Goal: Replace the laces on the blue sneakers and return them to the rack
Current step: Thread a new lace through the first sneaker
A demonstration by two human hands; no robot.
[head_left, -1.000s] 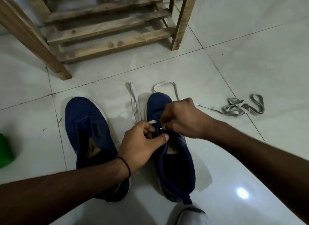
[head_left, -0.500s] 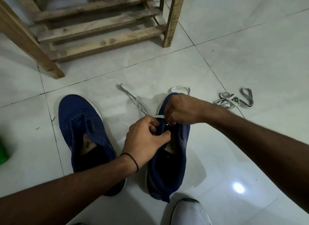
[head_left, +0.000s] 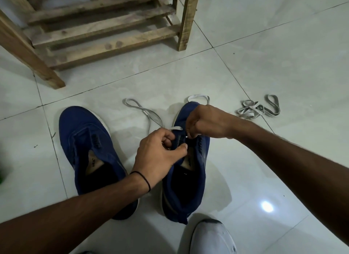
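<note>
Two hands: left hand (head_left: 158, 155) grips the eyelet flap of the sneaker in work (head_left: 188, 183); right hand (head_left: 205, 121) pinches the lace tip at an eyelet.
Lace (head_left: 143, 112): seemingly through the toe-end eyelets only, slack looped on the floor past that sneaker's toe.
Second sneaker (head_left: 85, 132): beside that sneaker, on the left hand's side, eyelets bare.
Lace heap (head_left: 258, 110): on the floor, that sneaker's other side, untouched.
Rack (head_left: 105, 45): beyond that sneaker's toe, holding neither sneaker.
Left to do: most lacing, both returns.
</note>
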